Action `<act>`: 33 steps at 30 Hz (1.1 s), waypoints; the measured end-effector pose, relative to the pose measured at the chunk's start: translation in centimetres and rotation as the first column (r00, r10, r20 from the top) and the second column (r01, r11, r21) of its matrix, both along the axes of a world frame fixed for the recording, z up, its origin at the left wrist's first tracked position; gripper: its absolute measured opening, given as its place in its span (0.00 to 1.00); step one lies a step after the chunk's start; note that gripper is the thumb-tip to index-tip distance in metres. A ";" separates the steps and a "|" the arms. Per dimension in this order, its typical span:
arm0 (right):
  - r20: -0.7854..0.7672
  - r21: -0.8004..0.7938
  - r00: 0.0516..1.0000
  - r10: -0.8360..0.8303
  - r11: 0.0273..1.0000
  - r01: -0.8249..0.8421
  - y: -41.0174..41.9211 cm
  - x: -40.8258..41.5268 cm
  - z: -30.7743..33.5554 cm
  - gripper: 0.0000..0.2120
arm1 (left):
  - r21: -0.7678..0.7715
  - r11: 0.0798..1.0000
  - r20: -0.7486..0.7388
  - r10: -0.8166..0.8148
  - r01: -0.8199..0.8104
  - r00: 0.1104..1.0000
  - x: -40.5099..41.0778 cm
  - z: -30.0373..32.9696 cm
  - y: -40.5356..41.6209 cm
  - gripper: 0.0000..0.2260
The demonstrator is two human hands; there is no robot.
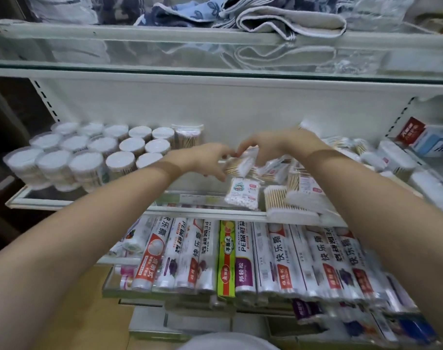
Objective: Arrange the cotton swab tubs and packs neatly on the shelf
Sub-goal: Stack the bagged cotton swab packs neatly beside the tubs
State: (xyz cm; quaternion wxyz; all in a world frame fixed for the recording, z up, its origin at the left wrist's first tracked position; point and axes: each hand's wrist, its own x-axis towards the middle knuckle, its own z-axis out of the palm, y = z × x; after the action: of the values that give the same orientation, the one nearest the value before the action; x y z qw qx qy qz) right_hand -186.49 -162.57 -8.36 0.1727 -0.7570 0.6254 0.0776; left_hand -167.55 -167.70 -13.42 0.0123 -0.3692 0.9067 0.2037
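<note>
Several round cotton swab tubs (pixel 129 160) with white lids stand in rows on the left of the middle shelf (pixel 89 202). One clear pack (pixel 188 137) stands upright behind them. My left hand (pixel 205 160) and my right hand (pixel 263 150) both hold a clear pack of wooden swabs (pixel 240 164) above the shelf's middle. Loose swab packs (pixel 243 194) lie jumbled under and right of my hands, some over the front edge (pixel 291 210).
A glass shelf above (pixel 215 64) carries folded towels (pixel 288 21). Below, rolls of plastic wrap (pixel 240 256) lie side by side. Boxes (pixel 427 140) and more swab containers (pixel 397 160) fill the right end of the middle shelf.
</note>
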 end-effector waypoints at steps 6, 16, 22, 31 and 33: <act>0.075 0.000 0.994 0.073 0.997 -0.073 0.5 -0.1 -0.8 0.25 | 0.025 0.993 -0.149 0.121 -0.118 0.981 0.1 -1.1 1.8 0.24; 0.386 -0.320 0.913 0.132 0.947 -0.001 0.7 -0.3 -1.7 0.15 | 0.230 0.925 -0.452 0.377 -0.303 0.808 1.5 -0.6 5.0 0.08; 0.528 -0.365 0.828 0.190 0.931 0.019 0.0 -0.1 -1.0 0.08 | 0.336 0.863 -0.562 0.505 -0.377 0.655 1.5 1.5 6.1 0.07; 0.614 -0.240 0.775 0.150 0.971 0.001 -0.9 0.8 -1.6 0.14 | 0.393 0.797 -0.525 0.604 -0.458 0.599 3.4 1.6 6.3 0.06; 0.597 -0.236 0.786 0.163 0.971 -0.023 -1.0 1.1 -1.8 0.13 | 0.408 0.800 -0.479 0.598 -0.440 0.643 3.8 1.7 6.3 0.06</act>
State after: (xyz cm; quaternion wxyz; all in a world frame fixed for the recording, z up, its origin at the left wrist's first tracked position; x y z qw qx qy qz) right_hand -185.35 -163.56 -10.13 0.2782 -0.7854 0.5021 -0.2315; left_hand -163.72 -161.41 -11.69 -0.2798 -0.5290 0.6844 0.4165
